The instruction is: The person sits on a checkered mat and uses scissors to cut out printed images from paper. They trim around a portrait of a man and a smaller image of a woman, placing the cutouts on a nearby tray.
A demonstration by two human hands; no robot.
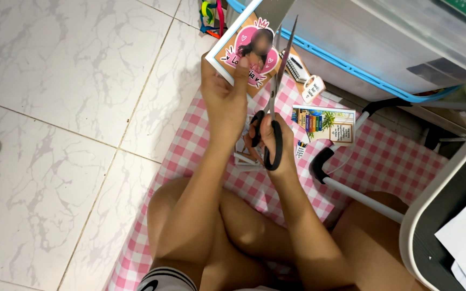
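My left hand (223,99) holds up a printed sheet (246,43) by its lower edge; the sheet shows a pink heart picture with a white border. My right hand (272,141) grips black-handled scissors (276,97), fingers through the loops. The blades point up and away and are partly apart, meeting the sheet's right side. Both hands are raised over a pink-and-white checked cloth (190,156) spread on the floor. My bare knees are below them.
A printed card with a book picture (323,125) and a small paper tag (313,88) lie on the cloth, with paper cut-outs (244,156) under my hands. A clear plastic bin with a blue rim (362,48) stands ahead. A white trolley frame (362,196) is at right. Marble tile floor (66,108) lies left.
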